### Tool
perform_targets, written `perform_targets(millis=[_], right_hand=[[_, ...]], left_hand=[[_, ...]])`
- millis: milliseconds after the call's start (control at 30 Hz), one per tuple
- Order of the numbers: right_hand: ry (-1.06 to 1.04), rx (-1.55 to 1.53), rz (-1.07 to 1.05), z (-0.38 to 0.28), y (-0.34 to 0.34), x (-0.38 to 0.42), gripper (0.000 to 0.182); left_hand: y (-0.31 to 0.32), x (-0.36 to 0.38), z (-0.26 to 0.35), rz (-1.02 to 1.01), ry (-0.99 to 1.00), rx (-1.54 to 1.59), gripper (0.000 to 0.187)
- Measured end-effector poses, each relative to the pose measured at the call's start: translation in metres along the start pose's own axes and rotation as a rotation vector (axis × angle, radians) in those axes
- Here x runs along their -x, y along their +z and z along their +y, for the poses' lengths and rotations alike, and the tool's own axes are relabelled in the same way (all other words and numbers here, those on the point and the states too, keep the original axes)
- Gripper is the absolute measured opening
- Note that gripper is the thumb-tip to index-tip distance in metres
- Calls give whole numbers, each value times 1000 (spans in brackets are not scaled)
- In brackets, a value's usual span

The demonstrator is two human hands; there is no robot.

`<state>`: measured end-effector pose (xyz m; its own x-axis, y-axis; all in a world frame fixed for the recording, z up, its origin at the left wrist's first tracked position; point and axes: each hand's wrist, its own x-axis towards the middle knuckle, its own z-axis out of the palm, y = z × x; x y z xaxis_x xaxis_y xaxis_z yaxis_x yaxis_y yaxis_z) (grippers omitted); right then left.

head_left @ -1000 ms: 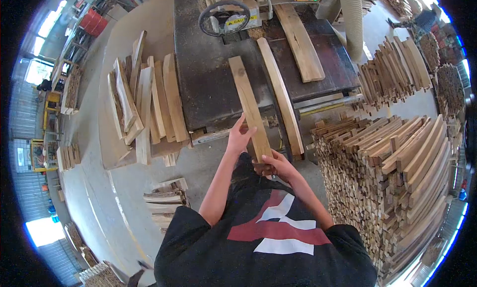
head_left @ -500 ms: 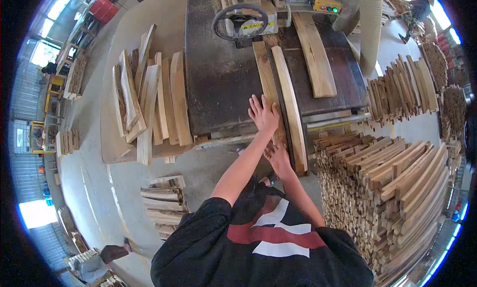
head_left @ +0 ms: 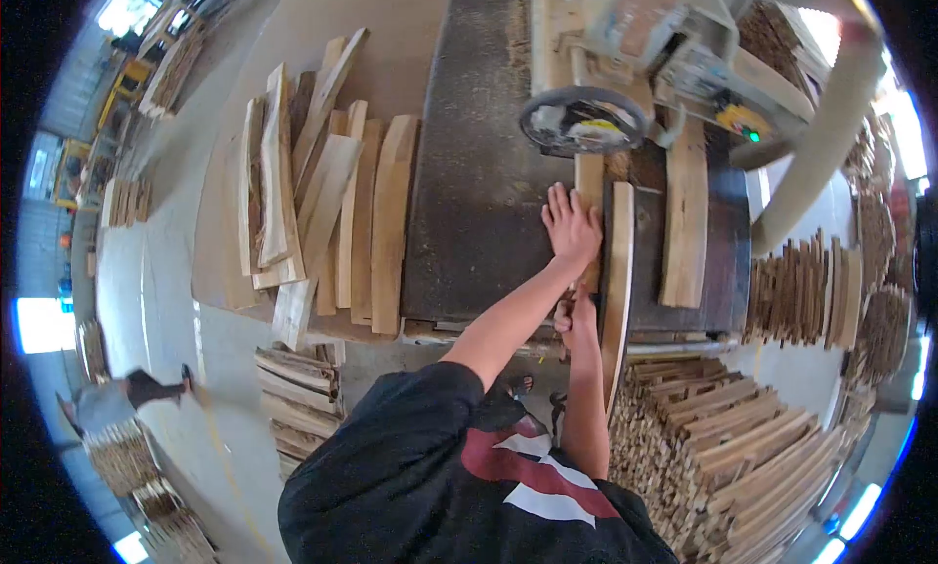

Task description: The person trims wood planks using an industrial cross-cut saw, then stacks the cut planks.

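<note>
My left hand (head_left: 575, 230) lies flat with its fingers spread on a narrow wooden board (head_left: 589, 178), pressing its left side and top. Closer to me, my right hand (head_left: 580, 320) has its fingers curled around the near end of that board; part of the grip is hidden. Along the board's right side runs a longer pale wooden strip (head_left: 618, 271), apart from both hands. The board's far end reaches under the machine head, near a black handwheel (head_left: 532, 125). Beneath lies the dark machine table (head_left: 479, 212).
Another wide board (head_left: 686, 212) lies at the table's right. Several loose boards (head_left: 391, 222) rest on a brown side surface. Tall lumber stacks (head_left: 743, 437) stand at right. A thick hose (head_left: 821, 154) hangs beside the machine. Another person (head_left: 137, 393) is at far left.
The narrow board has moved forward, farther under the machine head, with both hands on it. My right hand's fingers have curled in. The view has turned, and the person at left is more visible.
</note>
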<state>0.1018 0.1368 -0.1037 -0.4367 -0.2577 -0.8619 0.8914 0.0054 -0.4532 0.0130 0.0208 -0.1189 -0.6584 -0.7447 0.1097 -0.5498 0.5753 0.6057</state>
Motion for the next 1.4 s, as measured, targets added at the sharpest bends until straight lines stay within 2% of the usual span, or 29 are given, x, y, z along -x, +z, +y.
perform_targets(millis=[33, 100, 133, 200, 267, 300, 333, 400, 500, 600, 667, 733, 767, 833, 933, 967, 1033, 1100, 1133, 1167, 1233, 1267, 1367, 1400], right_hand=[[12, 30, -3, -10, 12, -4, 57], [-149, 187, 195, -23, 43, -6, 55], [-167, 147, 145, -25, 44, -20, 55], [-39, -10, 12, -47, 48, -28, 55], [1, 40, -54, -65, 36, -58, 53], [-45, 35, -9, -70, 41, -63, 52], [-97, 173, 26, -81, 47, -63, 55], [-104, 214, 38, -98, 61, -73, 59], [-175, 238, 64, -114, 89, -85, 61], [-279, 253, 63, -125, 106, -110, 63], [-289, 176, -12, -137, 105, -130, 65], [-209, 81, -114, -141, 99, -129, 65], [-291, 101, -83, -132, 101, -124, 63], [-477, 136, -238, -107, 90, -99, 57], [-427, 84, -231, -62, 59, -70, 49], [-423, 63, -239, -44, 47, -55, 49], [-391, 50, -263, -11, 26, -23, 48], [-289, 52, -254, 22, 7, 10, 44], [-255, 53, -263, 43, -4, 24, 44], [-277, 167, -279, 59, -11, 38, 42], [-303, 348, -225, 75, -15, 77, 38], [-288, 325, -208, 85, -16, 104, 38], [-560, 642, -450, 107, -33, 144, 44], [-566, 620, -418, 116, -44, 149, 44]], left_hand=[[5, -11, -1, 20, 22, 2, 60], [1, -36, 4, 45, 1, 75, 55], [1, -42, 2, 61, 11, 97, 54], [8, -59, -12, 117, 55, 225, 49], [-26, -58, -34, 114, 45, 281, 47], [-47, -54, -52, 108, 73, 377, 46], [-69, -48, -70, 104, 106, 475, 46], [-133, -24, -114, 196, 92, 352, 42], [-212, 33, -186, 262, -21, 96, 49], [-243, 109, -249, 192, -198, -261, 71], [-270, 139, -265, 48, -271, -315, 95], [-298, 142, -254, -76, -236, -327, 106], [-297, 142, -258, -72, -177, -315, 106], [-287, 144, -267, -146, -210, -413, 110], [-277, 140, -282, -186, -73, -484, 99], [-284, 141, -271, -189, -82, -485, 99], [-304, 127, -248, -185, -211, -98, 81], [-344, 119, -219, -361, -450, 396, 64], [-356, 128, -211, -393, -594, 860, 58], [-360, 142, -209, -445, -614, 1047, 62], [-355, 161, -201, -515, -619, 1220, 67], [-344, 179, -198, -567, -588, 1282, 71], [-311, 230, -173, -672, -567, 1367, 74], [-299, 242, -163, -678, -569, 1403, 74]])
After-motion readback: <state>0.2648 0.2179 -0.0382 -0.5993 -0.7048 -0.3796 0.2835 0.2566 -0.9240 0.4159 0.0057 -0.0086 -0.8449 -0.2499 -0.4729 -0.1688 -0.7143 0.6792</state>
